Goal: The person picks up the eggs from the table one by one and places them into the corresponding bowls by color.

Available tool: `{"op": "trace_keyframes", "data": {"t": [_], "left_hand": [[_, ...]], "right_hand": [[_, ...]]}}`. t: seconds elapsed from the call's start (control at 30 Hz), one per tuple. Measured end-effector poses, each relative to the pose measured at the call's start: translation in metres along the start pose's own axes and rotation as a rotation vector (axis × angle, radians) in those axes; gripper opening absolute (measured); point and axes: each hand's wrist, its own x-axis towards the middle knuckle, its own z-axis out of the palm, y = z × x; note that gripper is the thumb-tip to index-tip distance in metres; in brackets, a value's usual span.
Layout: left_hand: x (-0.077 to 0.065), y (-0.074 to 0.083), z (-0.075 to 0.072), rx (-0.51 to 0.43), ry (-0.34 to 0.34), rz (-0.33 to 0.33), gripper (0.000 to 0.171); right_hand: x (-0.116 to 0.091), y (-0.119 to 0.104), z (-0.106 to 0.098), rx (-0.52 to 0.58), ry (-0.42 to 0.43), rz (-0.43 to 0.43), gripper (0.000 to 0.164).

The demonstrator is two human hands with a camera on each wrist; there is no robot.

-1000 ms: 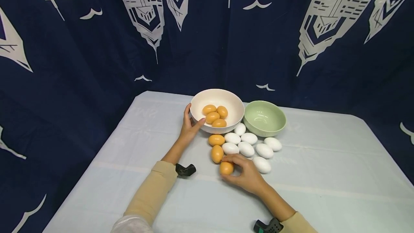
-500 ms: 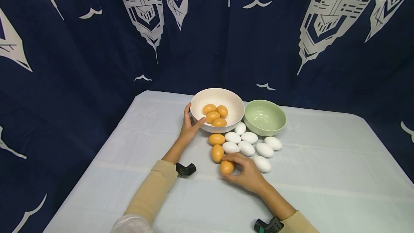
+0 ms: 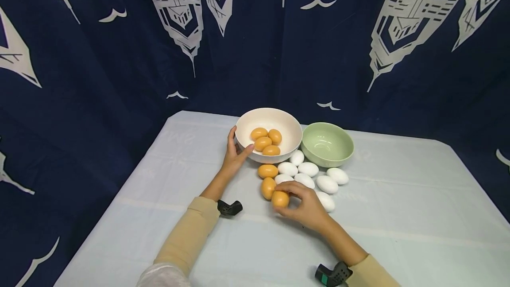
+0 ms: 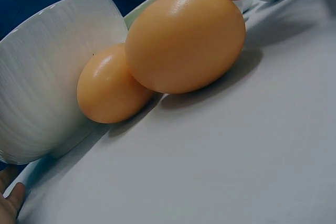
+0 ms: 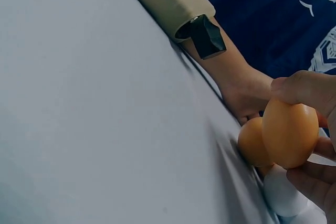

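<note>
My right hand (image 3: 304, 207) pinches a brown egg (image 3: 280, 199) between thumb and fingers; the right wrist view shows that egg (image 5: 290, 135) close up. My left hand (image 3: 235, 156) grips the left side of a cream bowl (image 3: 287, 123), its thumb at the rim. Inside the bowl lie several brown eggs (image 3: 263, 143). Two more brown eggs rest on the table in front of it, one near the bowl (image 3: 268, 171) and one beside the held egg (image 3: 268, 188). From the left wrist, the bowl's outer wall (image 4: 47, 77) fills the left side.
Several white eggs (image 3: 308, 169) lie on the table right of the brown ones, some partly behind my right hand. A green bowl (image 3: 327, 145) with nothing in it stands against the cream bowl's right side. A dark blue printed curtain (image 3: 255, 56) hangs behind the white-covered table (image 3: 398, 198).
My right hand has raised the brown egg slightly and moved it a little toward the bowls. The left hand stays on the cream bowl.
</note>
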Motion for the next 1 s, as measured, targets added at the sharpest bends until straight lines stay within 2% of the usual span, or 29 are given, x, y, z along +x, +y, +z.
{"op": "trace_keyframes", "data": {"t": [0.17,0.37,0.5,0.73,1.0], "left_hand": [[0.008,-0.024,0.000,0.000,0.025,0.002,0.085],[0.009,-0.027,0.001,-0.004,0.036,0.007,0.084],[0.008,-0.023,0.001,-0.005,0.026,0.005,0.085],[-0.002,0.009,0.002,0.018,-0.004,0.012,0.082],[-0.004,0.011,0.002,0.010,-0.001,0.004,0.083]], "right_hand": [[0.008,-0.003,-0.004,-0.004,-0.011,0.010,0.043],[0.020,-0.006,-0.010,0.003,-0.024,0.048,0.044],[0.029,-0.006,-0.014,0.011,-0.023,0.064,0.043],[0.046,-0.010,-0.023,0.033,-0.025,0.100,0.045],[0.068,-0.014,-0.032,0.049,-0.025,0.119,0.043]]}}
